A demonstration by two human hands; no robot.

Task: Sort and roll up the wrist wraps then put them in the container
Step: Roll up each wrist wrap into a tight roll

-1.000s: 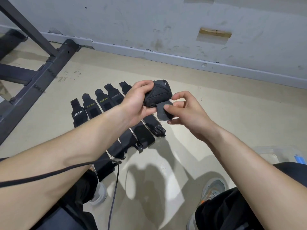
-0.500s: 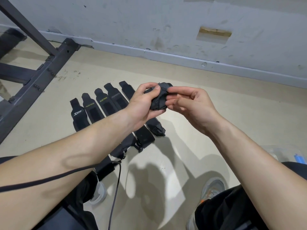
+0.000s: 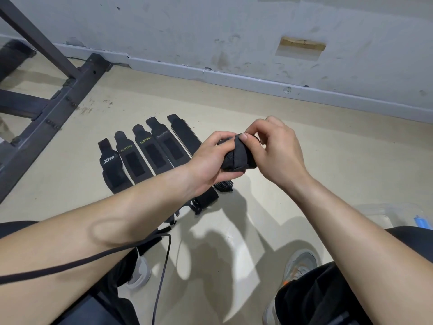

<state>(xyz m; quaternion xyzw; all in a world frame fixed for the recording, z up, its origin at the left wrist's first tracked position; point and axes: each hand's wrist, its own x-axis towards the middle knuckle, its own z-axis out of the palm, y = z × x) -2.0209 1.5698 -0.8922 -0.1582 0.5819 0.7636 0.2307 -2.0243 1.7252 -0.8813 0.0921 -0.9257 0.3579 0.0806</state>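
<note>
A dark rack [image 3: 44,109] stands at the left on the floor [image 3: 328,160]. Five wraps [image 3: 150,156] lie flat in a row beside it; a clear container [image 3: 384,215] sits near the right arm. The left hand [image 3: 210,160] cups the roll [image 3: 234,158], fingers closed around it. The right hand [image 3: 274,148] pinches its top edge. If either grip slackens before the fastening catches, the roll could spring loose and unwind.

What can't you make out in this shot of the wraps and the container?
- Flat wraps, head view: near ends hidden under the left forearm.
- Container, head view: mostly covered by the right forearm; contents unclear.
- Rolled wrap: any label hidden by left hand and right hand.
</note>
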